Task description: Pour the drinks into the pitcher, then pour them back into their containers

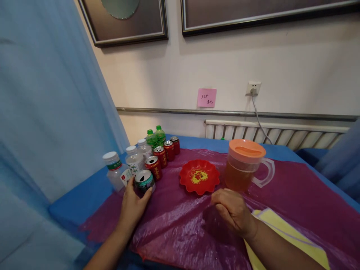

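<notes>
At the near end of a row of cans, my left hand (134, 204) has its thumb and fingers around a short green and silver drink can (144, 180), which stands upright with its top opened. Behind it runs a line of red drink cans (154, 167). My right hand (232, 210) is curled into a fist above the table, with nothing visible in it. Just beyond that fist are a red scalloped plate (199, 178) with a yellow heart print and a clear jug (239, 176) of amber liquid with an orange lid.
Clear bottles with white caps (114, 170) and green bottles (160, 135) stand left of and behind the cans. A folded yellow cloth (289, 236) lies under my right forearm. Purple plastic sheeting (180, 228) covers the blue table. Blue curtains (56, 112) hang at the left.
</notes>
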A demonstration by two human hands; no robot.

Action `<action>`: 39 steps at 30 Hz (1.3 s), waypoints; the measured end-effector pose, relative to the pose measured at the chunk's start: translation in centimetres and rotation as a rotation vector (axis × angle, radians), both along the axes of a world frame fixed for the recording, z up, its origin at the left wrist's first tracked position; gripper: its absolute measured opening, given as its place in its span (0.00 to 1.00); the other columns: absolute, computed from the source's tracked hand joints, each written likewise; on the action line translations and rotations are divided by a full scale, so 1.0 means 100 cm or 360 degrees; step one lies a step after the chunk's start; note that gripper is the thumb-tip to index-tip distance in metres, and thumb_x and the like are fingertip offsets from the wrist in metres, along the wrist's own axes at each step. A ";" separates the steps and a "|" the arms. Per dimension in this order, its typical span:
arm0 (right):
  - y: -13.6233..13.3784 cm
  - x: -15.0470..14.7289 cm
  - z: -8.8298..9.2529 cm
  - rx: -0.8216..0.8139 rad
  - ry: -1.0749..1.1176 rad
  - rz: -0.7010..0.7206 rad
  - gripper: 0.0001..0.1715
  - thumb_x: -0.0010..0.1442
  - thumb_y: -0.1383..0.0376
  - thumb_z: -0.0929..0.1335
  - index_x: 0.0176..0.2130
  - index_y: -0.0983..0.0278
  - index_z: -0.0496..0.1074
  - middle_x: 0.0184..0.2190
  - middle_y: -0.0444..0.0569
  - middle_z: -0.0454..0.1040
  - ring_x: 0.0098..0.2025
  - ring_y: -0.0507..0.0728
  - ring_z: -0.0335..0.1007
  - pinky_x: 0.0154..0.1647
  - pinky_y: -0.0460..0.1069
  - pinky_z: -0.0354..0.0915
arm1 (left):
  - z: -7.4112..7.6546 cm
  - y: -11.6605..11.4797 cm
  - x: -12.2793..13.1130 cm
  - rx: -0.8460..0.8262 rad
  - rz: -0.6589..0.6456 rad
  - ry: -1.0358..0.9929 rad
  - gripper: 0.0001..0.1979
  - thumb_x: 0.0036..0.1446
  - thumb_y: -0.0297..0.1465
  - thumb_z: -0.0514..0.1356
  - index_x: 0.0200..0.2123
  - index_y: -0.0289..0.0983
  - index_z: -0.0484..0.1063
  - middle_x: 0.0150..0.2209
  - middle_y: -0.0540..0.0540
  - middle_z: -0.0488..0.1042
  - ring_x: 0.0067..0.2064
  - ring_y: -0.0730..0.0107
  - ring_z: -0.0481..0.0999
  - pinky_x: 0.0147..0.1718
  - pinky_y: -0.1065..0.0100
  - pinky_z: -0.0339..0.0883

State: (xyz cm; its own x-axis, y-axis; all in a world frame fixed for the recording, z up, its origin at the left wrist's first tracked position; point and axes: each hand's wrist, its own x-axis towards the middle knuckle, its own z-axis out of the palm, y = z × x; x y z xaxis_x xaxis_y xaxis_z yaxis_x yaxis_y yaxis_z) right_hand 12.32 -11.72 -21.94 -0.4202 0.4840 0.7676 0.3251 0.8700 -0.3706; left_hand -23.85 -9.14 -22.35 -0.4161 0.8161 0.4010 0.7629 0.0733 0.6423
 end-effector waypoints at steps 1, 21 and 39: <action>0.001 0.000 0.000 -0.0003 0.0013 0.0004 0.15 0.76 0.61 0.56 0.39 0.60 0.66 0.31 0.48 0.74 0.33 0.55 0.70 0.37 0.50 0.60 | 0.000 0.003 0.001 -0.0032 0.0007 -0.0039 0.45 0.52 0.48 0.63 0.69 0.33 0.58 0.66 0.31 0.69 0.66 0.42 0.71 0.64 0.46 0.66; 0.005 -0.008 -0.005 -0.0253 0.0056 -0.0163 0.17 0.68 0.57 0.70 0.53 0.59 0.68 0.46 0.54 0.78 0.48 0.61 0.76 0.48 0.55 0.72 | 0.057 -0.032 0.081 -0.0077 -0.0468 -0.0174 0.33 0.43 0.48 0.70 0.50 0.39 0.69 0.47 0.40 0.81 0.47 0.49 0.82 0.47 0.53 0.77; 0.022 -0.002 -0.011 -0.0532 0.0242 -0.0195 0.52 0.65 0.54 0.69 0.74 0.62 0.39 0.71 0.63 0.59 0.72 0.67 0.57 0.71 0.64 0.58 | 0.061 0.029 0.162 -0.0378 -0.2004 -0.0682 0.40 0.53 0.39 0.69 0.67 0.38 0.63 0.66 0.38 0.69 0.67 0.48 0.68 0.69 0.47 0.57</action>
